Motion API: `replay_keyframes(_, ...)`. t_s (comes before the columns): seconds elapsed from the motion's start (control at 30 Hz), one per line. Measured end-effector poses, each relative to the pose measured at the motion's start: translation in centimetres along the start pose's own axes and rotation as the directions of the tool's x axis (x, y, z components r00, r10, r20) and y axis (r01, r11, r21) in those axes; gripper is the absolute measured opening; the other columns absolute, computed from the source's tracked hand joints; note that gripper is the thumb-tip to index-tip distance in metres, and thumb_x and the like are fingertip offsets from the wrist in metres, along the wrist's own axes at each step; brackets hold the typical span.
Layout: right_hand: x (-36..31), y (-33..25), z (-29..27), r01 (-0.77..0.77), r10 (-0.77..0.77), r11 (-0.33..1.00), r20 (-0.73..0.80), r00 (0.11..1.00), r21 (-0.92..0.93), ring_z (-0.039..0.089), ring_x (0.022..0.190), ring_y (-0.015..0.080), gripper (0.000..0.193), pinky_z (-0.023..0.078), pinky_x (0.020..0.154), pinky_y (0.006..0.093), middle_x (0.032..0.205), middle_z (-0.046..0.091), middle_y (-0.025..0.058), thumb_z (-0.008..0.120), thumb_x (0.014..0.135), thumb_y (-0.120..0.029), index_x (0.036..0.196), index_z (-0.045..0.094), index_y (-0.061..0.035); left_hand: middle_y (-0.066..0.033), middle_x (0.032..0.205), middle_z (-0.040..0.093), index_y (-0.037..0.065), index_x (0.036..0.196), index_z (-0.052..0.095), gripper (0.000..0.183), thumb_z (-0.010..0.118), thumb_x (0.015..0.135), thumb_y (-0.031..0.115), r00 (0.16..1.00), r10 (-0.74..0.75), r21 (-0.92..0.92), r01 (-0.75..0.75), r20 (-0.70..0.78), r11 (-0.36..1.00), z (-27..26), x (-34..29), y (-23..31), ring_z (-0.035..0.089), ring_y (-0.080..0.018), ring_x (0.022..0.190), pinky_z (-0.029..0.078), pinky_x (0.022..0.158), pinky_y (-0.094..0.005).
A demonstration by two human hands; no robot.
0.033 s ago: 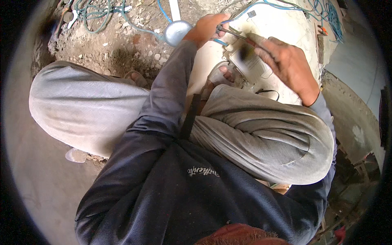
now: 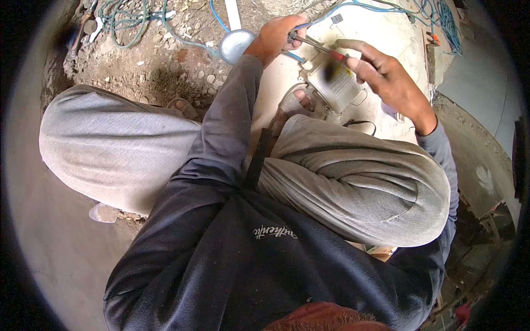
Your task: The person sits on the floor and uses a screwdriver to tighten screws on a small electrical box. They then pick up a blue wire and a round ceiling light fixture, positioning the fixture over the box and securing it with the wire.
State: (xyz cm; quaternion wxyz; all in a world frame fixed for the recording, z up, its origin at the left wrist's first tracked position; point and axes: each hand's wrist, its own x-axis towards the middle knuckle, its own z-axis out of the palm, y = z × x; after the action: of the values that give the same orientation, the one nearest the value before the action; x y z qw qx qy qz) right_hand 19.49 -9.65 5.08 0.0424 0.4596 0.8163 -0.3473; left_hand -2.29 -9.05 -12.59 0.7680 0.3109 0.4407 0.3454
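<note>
My left hand (image 2: 273, 39) is closed around a small dark metal piece (image 2: 292, 36), too small to name, with a blue wire (image 2: 302, 26) beside the fingers. My right hand (image 2: 393, 85) pinches the red handle of a screwdriver (image 2: 317, 45) between thumb and fingers, the index finger stretched above it. The screwdriver's thin shaft points left to the piece in my left hand; its tip is hard to make out. Below the screwdriver, a beige box-shaped device (image 2: 343, 92) with a printed label lies on the pale board (image 2: 381, 34), partly behind a dark blurred spot.
My sandalled foot (image 2: 301, 100) rests beside the device. A round silvery disc (image 2: 236, 46) with a white strip (image 2: 233, 15) lies past my left wrist. Rubble and green rope (image 2: 130, 25) spread at far left. Blue cable (image 2: 450, 30) is coiled at far right, near pliers-like tools (image 2: 83, 30) opposite.
My right hand has shifted slightly and its fingers have loosened and spread along the screwdriver handle, showing more of the device below. My left hand keeps its grip and has moved slightly left.
</note>
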Motion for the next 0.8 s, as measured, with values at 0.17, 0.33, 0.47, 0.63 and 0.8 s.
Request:
replay_keyframes(0.17, -0.4, -1.1, -0.8, -0.568, 0.335, 0.427, 0.46, 0.822, 0.704, 0.036, 0.04, -0.0007, 0.042, 0.025, 0.032, 0.0152, 0.069, 0.055, -0.0021, 0.054, 0.106, -0.033, 0.14, 0.052, -0.0096, -0.0003, 0.07, 0.054, 0.01, 0.074, 0.059, 0.044, 0.049, 0.1, 0.044, 0.995, 0.094, -0.054, -0.092, 0.033, 0.994, -0.3, 0.2, 0.2, 0.049, -0.0085, 0.064, 0.039, 0.059, -0.0237)
replay_keyframes(0.33, 0.3, -0.9, 0.1, -0.591, 0.37, 0.282, 0.483, 0.794, 0.756, 0.03, 0.038, -0.0008, 0.039, 0.02, 0.032, 0.0174, 0.066, 0.054, -0.0037, 0.054, 0.106, -0.03, 0.139, 0.054, -0.0101, -0.0007, 0.072, 0.054, 0.01, 0.073, 0.058, 0.046, 0.05, 0.1, 0.046, 0.996, 0.081, -0.019, -0.08, 0.045, 0.997, -0.6, 0.6, 0.7, 0.05, -0.0102, 0.068, 0.043, 0.065, -0.0252)
replay_keyframes(0.47, 0.2, -0.3, 0.7, -0.345, 0.258, 0.74, 0.231, 0.938, 0.578, 0.044, 0.045, 0.0055, 0.039, 0.037, 0.039, 0.0249, 0.068, 0.056, 0.0021, 0.057, 0.104, -0.024, 0.141, 0.053, -0.0109, -0.0002, 0.072, 0.053, 0.009, 0.074, 0.058, 0.045, 0.05, 0.1, 0.045, 0.996, 0.081, -0.009, -0.081, 0.02, 0.997, -0.3, 1.3, -0.3, 0.05, -0.0103, 0.068, 0.045, 0.065, -0.0255)
replay_keyframes(0.63, 0.3, -1.8, 1.5, 0.035, -0.082, 0.873, -0.074, 0.994, -0.487, 0.068, 0.07, 0.0305, 0.044, 0.054, 0.06, 0.0411, 0.088, 0.065, 0.0131, 0.06, 0.098, -0.016, 0.142, 0.054, -0.017, 0.0027, 0.062, 0.051, 0.012, 0.075, 0.058, 0.043, 0.049, 0.1, 0.047, 0.998, 0.06, -0.097, -0.061, -0.015, 0.993, -0.2, 1.2, -0.1, 0.039, -0.0052, 0.048, 0.03, 0.045, -0.0208)
replay_keyframes(0.8, 2.1, -1.4, 0.3, 0.176, -0.222, 0.899, -0.071, 0.972, -0.402, 0.067, 0.062, 0.029, 0.045, 0.055, 0.055, 0.0394, 0.087, 0.065, 0.0121, 0.059, 0.098, -0.023, 0.142, 0.053, -0.0201, 0.0029, 0.06, 0.05, 0.012, 0.073, 0.056, 0.047, 0.047, 0.1, 0.049, 0.994, 0.015, -0.139, -0.03, -0.105, 0.99, -1.0, 0.6, 0.4, 0.038, -0.0056, 0.045, 0.026, 0.042, -0.0222)
